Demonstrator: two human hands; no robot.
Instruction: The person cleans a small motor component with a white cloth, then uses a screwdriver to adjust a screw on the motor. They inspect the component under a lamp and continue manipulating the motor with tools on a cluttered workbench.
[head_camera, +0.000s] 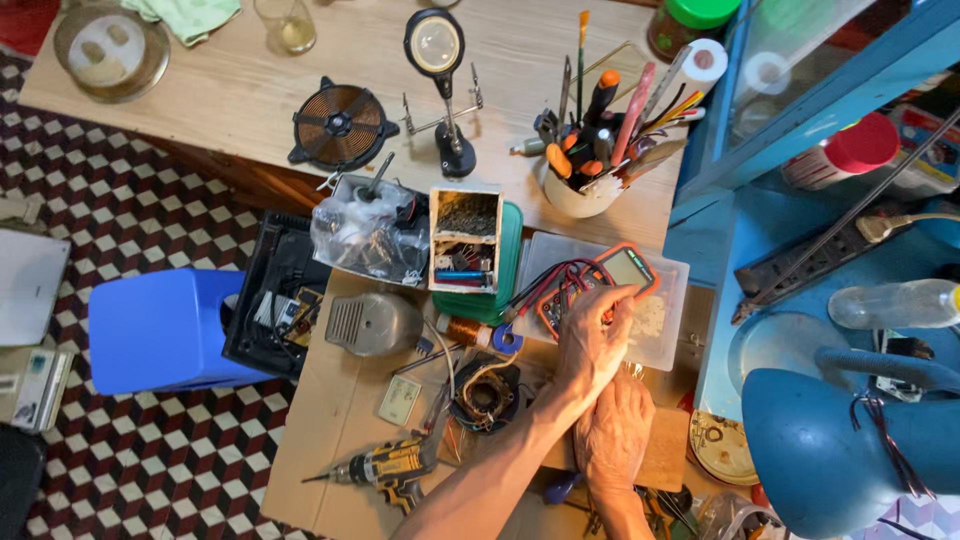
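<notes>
left hand (590, 340) on orange multimeter (600, 285); right hand (612, 435) just below, resting on wooden block (665, 455).

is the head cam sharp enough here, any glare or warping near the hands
Head view: evenly lit with soft shadows; the left hand on the orange multimeter and the right hand below it are reasonably sharp. The magnifier lens shows pale glare, as does the clear plastic lid. Table edges bow slightly, a wide-angle effect.
</notes>
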